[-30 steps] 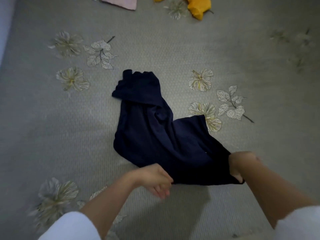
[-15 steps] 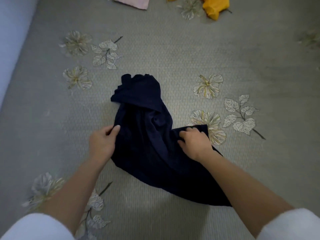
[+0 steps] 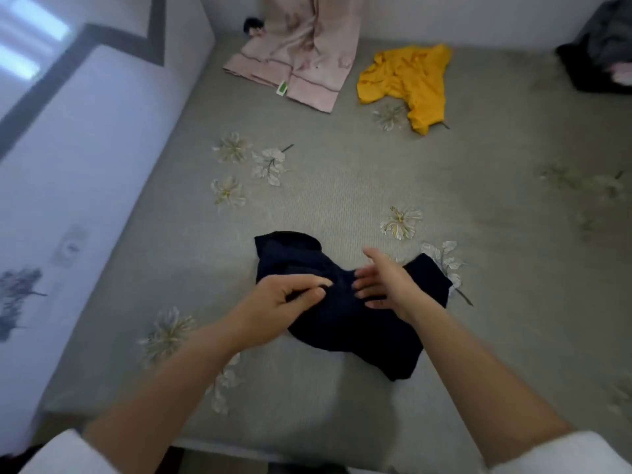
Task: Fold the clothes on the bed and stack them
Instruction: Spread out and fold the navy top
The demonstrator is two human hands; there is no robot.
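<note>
The fingers (image 3: pixel 316 292) of the left hand (image 3: pixel 273 302) are curled in, with the thumb and forefinger pinching a fold of the navy garment (image 3: pixel 345 316) near its middle. The right hand (image 3: pixel 386 282) is beside it, nearly touching, with its fingers (image 3: pixel 362 285) spread and held loosely open, tips pointing toward the left hand; it hovers at or just over the cloth, and whether the fingertips press on the fabric cannot be told. Both forearms are bare, and white sleeves (image 3: pixel 68 453) show at the bottom corners of the view.

The navy garment lies crumpled and unfolded on the bed (image 3: pixel 342 172), near the front edge and roughly midway between the left and right edges. One lobe of it reaches toward the head end on the left, another sticks out to the right behind the right wrist, and a third trails toward the front edge.

The bed cover is grey with pale flower prints (image 3: pixel 400 222) scattered over it. At the far edge, well apart from the navy garment, a pink cloth (image 3: pixel 297 59) with a small green tag lies partly on the bed and partly up against the wall. Just to its right lies a rumpled yellow garment (image 3: pixel 410 80). In the far right corner sits a dark heap of clothes (image 3: pixel 602 59), blurred. A white wall (image 3: pixel 85 148) runs along the left edge of the bed.
</note>
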